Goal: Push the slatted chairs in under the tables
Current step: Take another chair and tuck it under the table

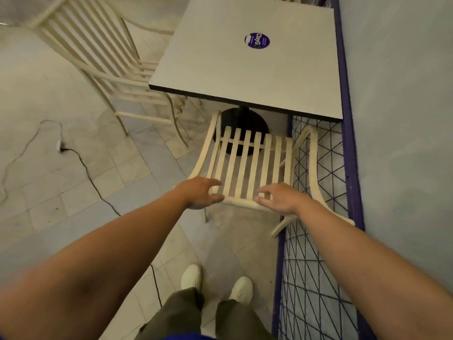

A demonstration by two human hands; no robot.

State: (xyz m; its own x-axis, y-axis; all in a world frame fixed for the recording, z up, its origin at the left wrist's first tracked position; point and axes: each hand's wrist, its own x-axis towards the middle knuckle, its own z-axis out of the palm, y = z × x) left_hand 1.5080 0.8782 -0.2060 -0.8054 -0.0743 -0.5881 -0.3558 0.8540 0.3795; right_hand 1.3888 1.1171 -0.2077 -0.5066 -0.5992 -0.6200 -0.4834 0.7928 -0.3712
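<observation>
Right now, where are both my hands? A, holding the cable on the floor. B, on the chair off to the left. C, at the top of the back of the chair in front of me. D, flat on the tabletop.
C: the left hand and right hand are both at the top rail of the chair facing the table, with fingers spread.

Pale tiled floor with black cable; purple lattice railing along blue-grey wall.
</observation>
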